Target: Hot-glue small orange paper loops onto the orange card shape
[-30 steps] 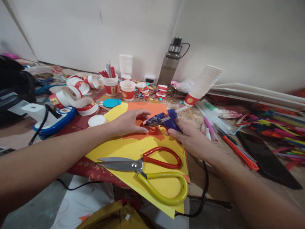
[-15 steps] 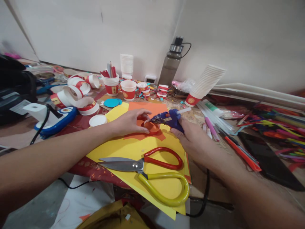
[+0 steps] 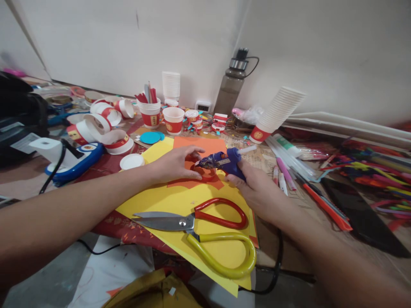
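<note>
My right hand (image 3: 253, 184) is wrapped round a dark blue glue gun (image 3: 221, 161) with a clear stick in its back end. The gun's nozzle points left, over a small orange round piece (image 3: 208, 173) on the orange paper (image 3: 188, 145). My left hand (image 3: 176, 164) curves round the left side of that piece, thumb and fingers touching or very near its edge; its grip is partly hidden. Below the hands, large scissors (image 3: 183, 223) with one red and one yellow-green handle lie on yellow paper (image 3: 150, 199).
Paper cups (image 3: 173, 121), a leaning cup stack (image 3: 276, 113) and a grey bottle (image 3: 228, 87) stand at the back. Cut cup rings (image 3: 117, 142) and a blue-and-white device (image 3: 75, 162) lie left. A black phone (image 3: 362, 214), an orange cutter (image 3: 327, 207) and pipe cleaners lie right.
The glue gun's nozzle has moved left and slightly down, across the orange round piece. My right hand has shifted slightly left with it; my left hand is nearly unchanged.
</note>
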Action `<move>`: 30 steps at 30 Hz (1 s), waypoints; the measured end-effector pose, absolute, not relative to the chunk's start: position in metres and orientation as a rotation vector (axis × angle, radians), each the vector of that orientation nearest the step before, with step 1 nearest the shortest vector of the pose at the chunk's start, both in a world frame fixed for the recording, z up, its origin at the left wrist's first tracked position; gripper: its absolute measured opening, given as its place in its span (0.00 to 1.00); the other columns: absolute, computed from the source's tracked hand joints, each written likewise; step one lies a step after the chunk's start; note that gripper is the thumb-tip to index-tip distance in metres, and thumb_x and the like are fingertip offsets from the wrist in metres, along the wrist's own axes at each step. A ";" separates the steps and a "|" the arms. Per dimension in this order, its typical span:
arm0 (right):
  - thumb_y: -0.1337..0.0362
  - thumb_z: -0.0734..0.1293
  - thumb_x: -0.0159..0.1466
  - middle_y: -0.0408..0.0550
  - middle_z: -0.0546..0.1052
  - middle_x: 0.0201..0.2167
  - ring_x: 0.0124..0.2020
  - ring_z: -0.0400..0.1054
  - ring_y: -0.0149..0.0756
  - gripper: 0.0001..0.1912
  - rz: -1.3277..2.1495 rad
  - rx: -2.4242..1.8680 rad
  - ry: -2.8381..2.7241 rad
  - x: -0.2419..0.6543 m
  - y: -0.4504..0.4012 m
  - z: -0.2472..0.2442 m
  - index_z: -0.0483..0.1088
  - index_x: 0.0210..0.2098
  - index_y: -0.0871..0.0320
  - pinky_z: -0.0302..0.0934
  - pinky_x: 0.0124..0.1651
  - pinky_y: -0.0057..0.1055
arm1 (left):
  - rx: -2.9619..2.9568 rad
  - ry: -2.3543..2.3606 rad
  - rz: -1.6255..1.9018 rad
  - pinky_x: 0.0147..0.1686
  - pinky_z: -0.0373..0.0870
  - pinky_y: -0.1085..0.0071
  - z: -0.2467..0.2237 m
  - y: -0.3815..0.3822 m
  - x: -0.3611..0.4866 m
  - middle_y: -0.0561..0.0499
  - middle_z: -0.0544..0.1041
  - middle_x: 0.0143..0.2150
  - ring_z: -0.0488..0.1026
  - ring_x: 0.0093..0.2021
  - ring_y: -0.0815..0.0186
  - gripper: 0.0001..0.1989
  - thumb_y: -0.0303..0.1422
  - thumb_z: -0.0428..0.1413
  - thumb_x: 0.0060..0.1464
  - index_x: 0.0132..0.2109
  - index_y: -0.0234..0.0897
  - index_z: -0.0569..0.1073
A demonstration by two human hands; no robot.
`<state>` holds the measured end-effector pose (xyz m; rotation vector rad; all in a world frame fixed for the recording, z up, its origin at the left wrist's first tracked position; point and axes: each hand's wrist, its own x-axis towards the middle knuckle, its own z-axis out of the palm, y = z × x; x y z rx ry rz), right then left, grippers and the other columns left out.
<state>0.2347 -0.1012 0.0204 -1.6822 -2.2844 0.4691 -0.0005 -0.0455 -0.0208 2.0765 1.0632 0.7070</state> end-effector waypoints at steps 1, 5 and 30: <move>0.59 0.58 0.68 0.53 0.77 0.36 0.35 0.71 0.43 0.09 0.431 -1.714 -2.287 0.234 -0.102 0.021 0.65 0.41 0.56 0.59 0.34 0.34 | 2.071 1.066 0.706 0.57 0.70 0.60 -0.020 -0.046 0.000 0.43 0.75 0.55 0.73 0.55 0.57 0.36 0.39 0.67 0.45 0.60 0.36 0.66; 0.58 0.57 0.69 0.57 0.78 0.37 0.36 0.71 0.47 0.12 0.303 -1.777 -2.303 0.233 -0.104 0.023 0.66 0.43 0.57 0.59 0.33 0.35 | 2.043 1.063 0.698 0.58 0.69 0.59 -0.021 -0.045 0.001 0.43 0.75 0.55 0.73 0.56 0.57 0.36 0.38 0.67 0.44 0.60 0.35 0.66; 0.61 0.58 0.68 0.58 0.78 0.41 0.38 0.72 0.43 0.11 0.379 -1.633 -2.343 0.239 -0.108 0.029 0.66 0.46 0.60 0.54 0.33 0.31 | 2.560 1.553 0.267 0.63 0.58 0.54 -0.009 0.013 0.012 0.41 0.68 0.64 0.64 0.63 0.52 0.24 0.34 0.49 0.60 0.63 0.34 0.65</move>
